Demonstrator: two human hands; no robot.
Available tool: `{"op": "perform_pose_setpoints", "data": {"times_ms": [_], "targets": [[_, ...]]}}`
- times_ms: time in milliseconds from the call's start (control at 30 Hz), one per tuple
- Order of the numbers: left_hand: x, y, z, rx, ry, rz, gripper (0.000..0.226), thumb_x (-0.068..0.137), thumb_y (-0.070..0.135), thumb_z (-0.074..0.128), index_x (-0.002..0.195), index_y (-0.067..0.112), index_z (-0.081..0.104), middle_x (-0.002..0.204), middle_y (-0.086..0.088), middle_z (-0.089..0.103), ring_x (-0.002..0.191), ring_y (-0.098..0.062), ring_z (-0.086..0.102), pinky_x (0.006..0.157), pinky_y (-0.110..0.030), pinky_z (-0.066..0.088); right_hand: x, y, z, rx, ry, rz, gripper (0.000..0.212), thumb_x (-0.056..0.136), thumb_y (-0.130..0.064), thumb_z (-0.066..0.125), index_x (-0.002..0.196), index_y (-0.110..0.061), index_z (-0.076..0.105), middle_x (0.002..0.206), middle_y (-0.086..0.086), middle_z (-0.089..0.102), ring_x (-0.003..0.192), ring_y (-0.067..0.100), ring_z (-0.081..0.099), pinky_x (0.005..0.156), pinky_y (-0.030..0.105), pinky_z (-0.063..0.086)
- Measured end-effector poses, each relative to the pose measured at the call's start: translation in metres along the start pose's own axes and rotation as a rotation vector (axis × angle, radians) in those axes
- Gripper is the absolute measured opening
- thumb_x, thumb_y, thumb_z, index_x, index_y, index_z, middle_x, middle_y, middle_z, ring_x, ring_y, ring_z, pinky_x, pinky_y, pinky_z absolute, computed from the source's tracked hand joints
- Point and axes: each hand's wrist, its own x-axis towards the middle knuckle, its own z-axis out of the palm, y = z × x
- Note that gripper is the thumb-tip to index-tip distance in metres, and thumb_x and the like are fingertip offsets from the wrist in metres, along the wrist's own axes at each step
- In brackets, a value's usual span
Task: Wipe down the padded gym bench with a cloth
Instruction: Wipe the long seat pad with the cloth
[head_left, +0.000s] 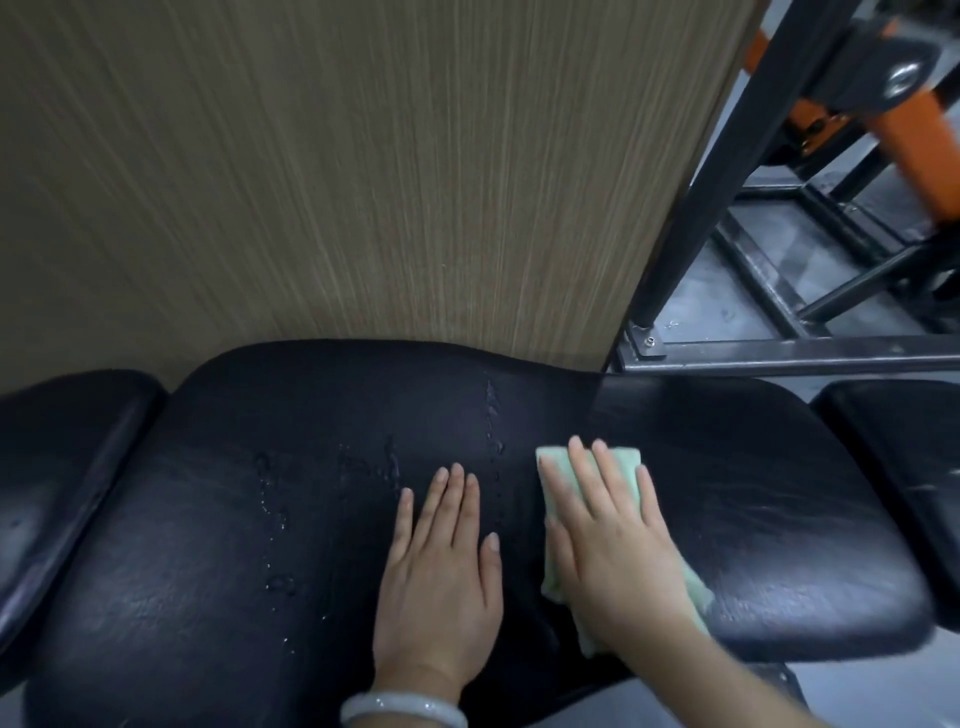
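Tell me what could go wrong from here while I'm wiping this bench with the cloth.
1. The water droplets left of your left hand lie off to one side of the green cloth, so they could easily be missed.
2. Your left hand rests flat on the wet black pad; it might slip or leave fresh marks.
3. Your right hand only presses the cloth flat, so it may bunch up or slide out.

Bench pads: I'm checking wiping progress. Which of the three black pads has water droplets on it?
The large middle pad under both hands; droplets streak it left of the left hand.
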Motion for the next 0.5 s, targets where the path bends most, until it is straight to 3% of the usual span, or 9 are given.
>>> {"op": "perform_pose_setpoints", "data": {"times_ms": [133,233,300,367,500], "targets": [[-0.001,0.0,0.002,-0.003,0.04,0.017,0.058,0.102,0.034,0.015,0.132,0.003,0.053,0.141,-0.007,0.05,0.134,-0.017,0.041,0.11,-0.041,0.018,-0.037,-0.01,0.0,0.024,-0.007,-0.026,0.06,0.101,-0.037,0.006,0.139,-0.017,0.049,0.146,0.01,0.044,0.137,0.029,0.036,0.107,0.052,0.025],[0.0,-0.001,0.003,0.004,0.071,0.021,0.054,0.095,0.032,0.028,0.131,0.002,0.054,0.14,-0.008,0.051,0.134,-0.018,0.042,0.11,-0.042,0.018,-0.014,-0.008,-0.001,0.014,-0.013,-0.006,0.052,0.099,-0.036,0.02,0.14,-0.02,0.047,0.147,0.008,0.044,0.138,0.028,0.035,0.108,0.051,0.021],[0.0,0.0,0.003,0.016,0.071,0.016,0.054,0.095,0.031,0.028,0.131,0.001,0.053,0.14,-0.008,0.051,0.134,-0.018,0.042,0.11,-0.042,0.018,0.013,-0.006,-0.003,-0.008,-0.019,0.02,0.059,0.094,-0.04,0.013,0.148,-0.025,0.032,0.156,0.004,0.029,0.145,0.024,0.021,0.114,0.047,0.009],[0.0,0.0,0.003,0.013,0.07,0.014,0.054,0.095,0.031,0.028,0.132,0.002,0.053,0.14,-0.008,0.05,0.135,-0.018,0.041,0.11,-0.042,0.018,0.044,-0.002,-0.003,-0.008,-0.025,0.056,0.059,0.095,-0.042,0.001,0.153,-0.031,0.007,0.161,-0.003,0.001,0.148,0.017,-0.006,0.117,0.043,-0.008],[-0.001,0.0,0.004,-0.018,0.066,0.009,0.054,0.094,0.032,0.029,0.133,0.002,0.052,0.142,-0.008,0.049,0.136,-0.018,0.04,0.11,-0.042,0.018,0.095,0.001,-0.007,0.025,-0.045,0.123,0.053,0.102,-0.038,0.011,0.153,-0.032,0.004,0.161,-0.004,-0.005,0.147,0.015,-0.013,0.118,0.043,-0.01]]}}
